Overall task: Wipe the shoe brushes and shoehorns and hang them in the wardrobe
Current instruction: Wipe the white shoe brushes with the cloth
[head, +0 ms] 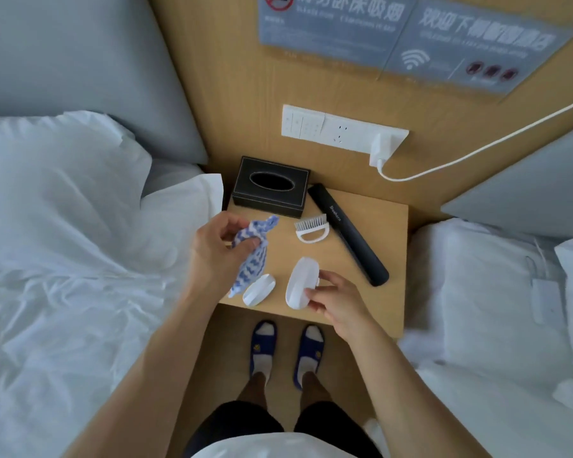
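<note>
The right hand (336, 300) grips a white shoe brush (301, 281) at the wooden worktop's (374, 312) front edge. The left hand (217, 247) clutches a blue-and-white cloth (250, 251). Nearby lie a white shoehorn (259, 289), a small brush (311, 228) and a long black shoehorn (348, 238).

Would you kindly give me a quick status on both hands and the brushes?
Left hand grips striped cloth. Right hand holds white oval brush. Bristle brush, black shoehorn untouched on nightstand.
</note>
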The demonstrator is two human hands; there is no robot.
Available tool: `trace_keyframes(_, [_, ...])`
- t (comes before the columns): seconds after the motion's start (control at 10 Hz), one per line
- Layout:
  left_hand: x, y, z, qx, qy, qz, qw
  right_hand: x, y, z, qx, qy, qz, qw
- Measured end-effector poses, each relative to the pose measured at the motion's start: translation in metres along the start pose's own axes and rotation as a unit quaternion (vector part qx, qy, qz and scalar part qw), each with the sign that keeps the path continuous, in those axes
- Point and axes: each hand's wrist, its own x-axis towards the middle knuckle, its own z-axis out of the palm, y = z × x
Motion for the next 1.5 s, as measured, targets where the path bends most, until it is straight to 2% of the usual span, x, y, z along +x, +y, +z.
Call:
trace_keyframes(0.2, [-0.003,-0.034,0.001,-0.009,-0.004,-0.025,1.0,0.047,0.051,0.033,-0.006,0.069,0.098,0.993])
trace_keyframes(0.4, [-0.003,-0.062,0.007,0.0,-0.009,-0.058,0.998,0.074,0.086,0.058,0.079,0.097,0.232,0.964])
trace_keyframes(0.5, [-0.005,-0.075,0.012,-0.001,-0.018,-0.074,0.997,0.082,0.101,0.062,0.135,0.098,0.262,0.95])
trace_keyframes(0.7, [-0.004,-0.095,0.026,0.017,-0.039,-0.087,0.995,0.105,0.116,0.068,0.207,0.125,0.255,0.936])
trace_keyframes(1.0, [-0.001,-0.102,0.042,0.019,-0.058,-0.094,0.994,0.12,0.121,0.076,0.264,0.167,0.182,0.932])
trace_keyframes(1.1, [0.001,-0.103,0.046,0.022,-0.063,-0.086,0.994,0.121,0.118,0.07,0.211,0.149,0.165,0.952])
trace_keyframes(1.2, [0.002,-0.104,0.049,0.024,-0.065,-0.087,0.994,0.117,0.11,0.065,0.217,0.17,0.169,0.946])
trace_keyframes(1.3, [0.004,-0.105,0.051,0.02,-0.062,-0.086,0.994,0.114,0.105,0.052,-0.079,0.145,0.174,0.971])
trace_keyframes(1.4, [0.006,-0.103,0.052,0.01,-0.053,-0.085,0.995,0.116,0.1,0.027,0.061,0.202,0.164,0.963])
trace_keyframes(1.5, [0.009,-0.101,0.055,-0.001,-0.046,-0.084,0.995,0.121,0.091,0.003,0.002,0.279,0.104,0.955])
